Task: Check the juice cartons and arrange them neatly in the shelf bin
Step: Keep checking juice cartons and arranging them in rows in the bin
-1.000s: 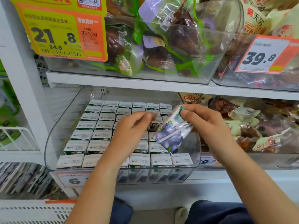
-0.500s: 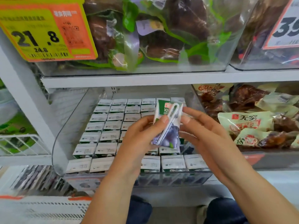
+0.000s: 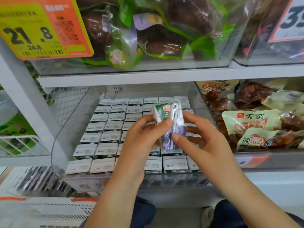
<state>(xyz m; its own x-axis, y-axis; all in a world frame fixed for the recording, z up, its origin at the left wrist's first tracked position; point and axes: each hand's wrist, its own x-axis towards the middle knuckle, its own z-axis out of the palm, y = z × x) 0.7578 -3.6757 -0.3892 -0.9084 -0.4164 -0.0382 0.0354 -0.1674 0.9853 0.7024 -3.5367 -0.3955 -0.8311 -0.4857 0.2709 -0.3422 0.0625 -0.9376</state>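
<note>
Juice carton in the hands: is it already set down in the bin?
No. Both the left hand and right hand hold the juice carton above the clear bin.

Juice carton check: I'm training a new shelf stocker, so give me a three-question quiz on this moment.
1. True or false: the juice carton is held by both hands.
2. What is strapped to its front? A) spoon B) wrapped straw C) coupon
3. Which way do the cartons in the clear bin stand?

Key: 1. True: left hand and right hand pinch it. 2. B, the straw. 3. Upright, in rows.
</note>
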